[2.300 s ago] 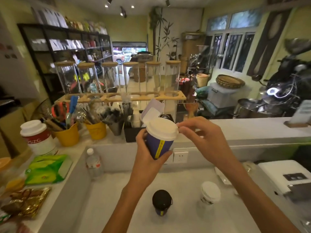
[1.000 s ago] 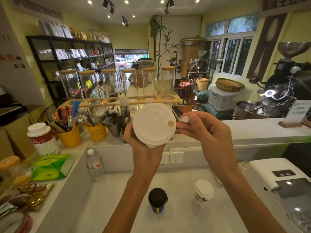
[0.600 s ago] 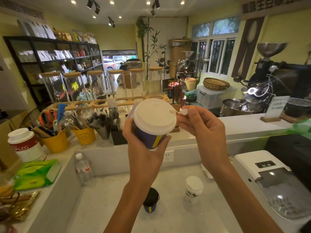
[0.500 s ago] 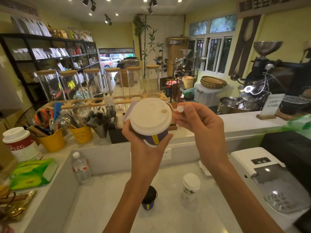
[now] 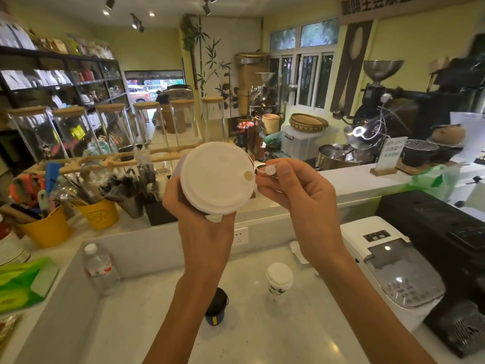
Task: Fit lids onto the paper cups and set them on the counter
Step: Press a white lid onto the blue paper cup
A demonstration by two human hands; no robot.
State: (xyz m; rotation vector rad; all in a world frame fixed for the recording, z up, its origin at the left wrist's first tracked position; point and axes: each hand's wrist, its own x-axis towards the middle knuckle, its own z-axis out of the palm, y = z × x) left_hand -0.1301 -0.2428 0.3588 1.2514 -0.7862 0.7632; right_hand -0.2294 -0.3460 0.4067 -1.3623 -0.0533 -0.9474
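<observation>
My left hand (image 5: pixel 202 227) grips a purple paper cup, tipped so its white lid (image 5: pixel 216 177) faces me and hides most of the cup. The lid's sip hole is uncovered at its right edge. My right hand (image 5: pixel 294 190) pinches the lid's small white stopper tab (image 5: pixel 269 169), held just right of that hole. On the lower counter (image 5: pixel 262 342) stand a dark cup with a black lid (image 5: pixel 216 307) and a white cup with a white lid (image 5: pixel 279 281).
A water bottle (image 5: pixel 99 269) stands at the counter's left corner. A white machine (image 5: pixel 393 264) and a black machine (image 5: pixel 446 253) line the right side. Yellow utensil buckets (image 5: pixel 98 215), a green packet (image 5: pixel 23 281) and glass jars (image 5: pixel 115 127) crowd the raised ledge.
The cup has tilted so the lid faces me fully. My right hand has pulled the stopper tab off the sip hole and holds it beside the lid. The view shifted slightly left.
</observation>
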